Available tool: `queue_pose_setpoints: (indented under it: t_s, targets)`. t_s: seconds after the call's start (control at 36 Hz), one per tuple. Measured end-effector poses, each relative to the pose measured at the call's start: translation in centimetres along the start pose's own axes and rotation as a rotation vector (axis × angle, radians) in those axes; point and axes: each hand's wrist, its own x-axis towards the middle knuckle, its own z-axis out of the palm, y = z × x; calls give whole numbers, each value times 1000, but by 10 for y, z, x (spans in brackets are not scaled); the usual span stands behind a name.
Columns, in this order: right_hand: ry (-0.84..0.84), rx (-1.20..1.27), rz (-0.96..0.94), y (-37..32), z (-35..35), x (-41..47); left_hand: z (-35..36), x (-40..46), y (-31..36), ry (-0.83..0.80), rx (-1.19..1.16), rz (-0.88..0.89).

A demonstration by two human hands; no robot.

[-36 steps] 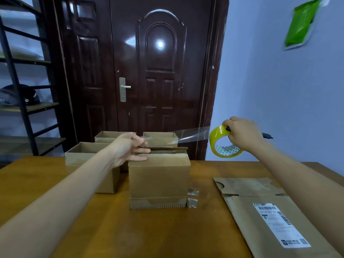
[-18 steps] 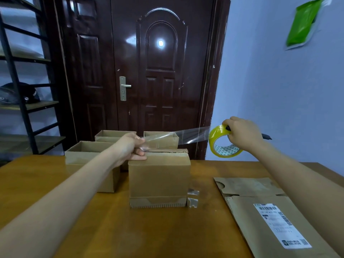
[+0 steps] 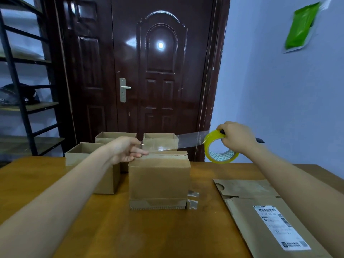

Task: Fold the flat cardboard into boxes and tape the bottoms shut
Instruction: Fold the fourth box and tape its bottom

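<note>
A brown cardboard box (image 3: 159, 180) stands upside down in the middle of the wooden table (image 3: 149, 231), its folded bottom flaps facing up. My left hand (image 3: 126, 148) pinches the free end of a clear tape strip (image 3: 188, 142) just above the box's top left edge. My right hand (image 3: 235, 137) grips the yellow tape roll (image 3: 219, 150) in the air to the right of the box, together with a dark pen. The strip stretches taut between both hands, slightly above the box top.
Three open-topped boxes stand behind: one at left (image 3: 89, 157) and two at the back (image 3: 115, 136) (image 3: 160, 141). Flat cardboard with a white shipping label (image 3: 268, 216) lies at the right. Small tape scraps (image 3: 192, 199) lie beside the box. A dark door and a black shelf stand beyond.
My left hand closed on the tape end and drew it down toward the box's top left edge. The right hand with the roll stayed nearly still.
</note>
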Motion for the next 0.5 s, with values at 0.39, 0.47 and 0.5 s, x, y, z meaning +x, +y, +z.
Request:
queue_pose_setpoints:
  t_s: [0.39, 0.47, 0.5]
  targets:
    - [-32, 16, -40, -17, 6, 4, -19, 1, 4, -94, -227, -95]
    - [-39, 10, -49, -21, 7, 5, -24, 1, 4, -112, -316, -129]
    - [-43, 4, -53, -22, 7, 5, -25, 2, 4, -116, -345, -138]
